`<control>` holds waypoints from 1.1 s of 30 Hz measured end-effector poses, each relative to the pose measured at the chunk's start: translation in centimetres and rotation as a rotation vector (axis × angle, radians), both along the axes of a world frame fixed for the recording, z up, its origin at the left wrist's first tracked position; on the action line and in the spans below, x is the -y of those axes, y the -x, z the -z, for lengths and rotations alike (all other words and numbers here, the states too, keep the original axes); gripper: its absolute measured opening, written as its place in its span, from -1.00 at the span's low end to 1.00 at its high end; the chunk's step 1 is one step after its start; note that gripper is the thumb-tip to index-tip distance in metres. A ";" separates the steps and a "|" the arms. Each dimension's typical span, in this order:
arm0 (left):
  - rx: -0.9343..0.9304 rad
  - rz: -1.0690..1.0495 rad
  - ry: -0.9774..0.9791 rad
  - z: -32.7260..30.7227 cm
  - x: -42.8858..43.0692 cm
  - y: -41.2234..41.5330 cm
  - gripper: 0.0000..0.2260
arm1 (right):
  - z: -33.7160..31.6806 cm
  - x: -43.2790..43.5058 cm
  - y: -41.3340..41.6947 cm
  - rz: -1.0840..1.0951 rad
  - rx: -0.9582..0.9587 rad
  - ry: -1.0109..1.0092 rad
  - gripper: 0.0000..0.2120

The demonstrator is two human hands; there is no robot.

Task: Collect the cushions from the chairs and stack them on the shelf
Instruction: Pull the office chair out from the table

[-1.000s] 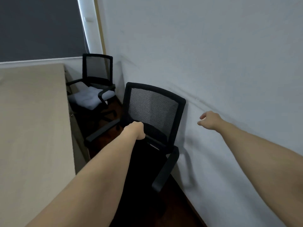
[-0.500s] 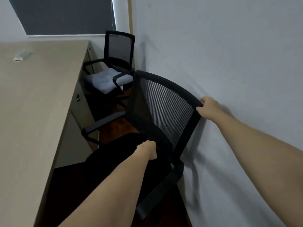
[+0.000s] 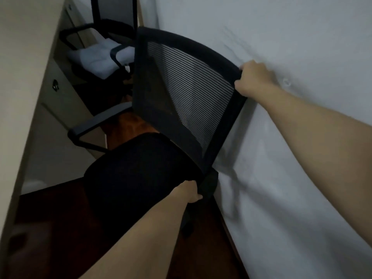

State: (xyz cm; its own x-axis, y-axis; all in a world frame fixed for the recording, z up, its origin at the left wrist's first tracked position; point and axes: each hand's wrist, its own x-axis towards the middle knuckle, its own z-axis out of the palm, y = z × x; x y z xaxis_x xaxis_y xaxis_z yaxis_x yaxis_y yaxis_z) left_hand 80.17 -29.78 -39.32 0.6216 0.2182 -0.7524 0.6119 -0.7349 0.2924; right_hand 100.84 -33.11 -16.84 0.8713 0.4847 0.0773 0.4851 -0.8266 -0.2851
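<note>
Black mesh fills the middle of your view: the near chair (image 3: 181,101) now sits closer and lower in frame than half a second ago, and the window blind that showed above the desk then is out of sight. Your right hand (image 3: 251,78) is still on the top right corner of the backrest, fingers curled and clamped around the frame, knuckles close to the white wall (image 3: 291,47). Your left hand (image 3: 190,191) has dropped from the base of the backrest to the rear edge of the black seat, beside the backrest post; its fingers wrap under that edge, gripping it. No cushion lies on this seat.

Grey-white and quilted, the cushion (image 3: 98,59) rests on the seat of the far chair (image 3: 96,33), behind the near backrest and partly crossed by that chair's armrest. It has not moved.

Room is tight. The near chair's right side stands almost against the wall, its shadow falling there. On the left, its grey armrest (image 3: 98,122) reaches toward the beige desk (image 3: 26,57), just short of the drawer front. Dark wood floor (image 3: 132,127) shows between the two chairs as a narrow strip, and a wider patch lies open in front of the seat.
</note>
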 end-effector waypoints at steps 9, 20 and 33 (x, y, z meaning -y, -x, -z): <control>-0.145 -0.103 -0.051 1.3 1.0 7.1 -0.39 | -0.2 1.7 4.2 -0.169 -0.111 -0.088 -0.66; -0.178 -0.147 -0.126 0.5 -1.1 17.9 -0.47 | -1.5 1.3 11.8 -0.183 -0.523 -0.367 -0.66; 0.344 -0.585 0.064 -11.1 -1.9 20.0 -0.03 | -1.8 -2.7 20.7 -0.295 -1.094 -0.347 -0.52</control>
State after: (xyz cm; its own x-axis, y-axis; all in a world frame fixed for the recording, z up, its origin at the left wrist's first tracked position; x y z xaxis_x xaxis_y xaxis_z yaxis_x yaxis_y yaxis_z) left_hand 60.16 -27.88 -28.25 0.6206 0.5528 -0.5561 0.7680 -0.2856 0.5732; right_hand 80.18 -30.39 -15.04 0.4142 0.7779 -0.4725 0.0028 -0.5203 -0.8540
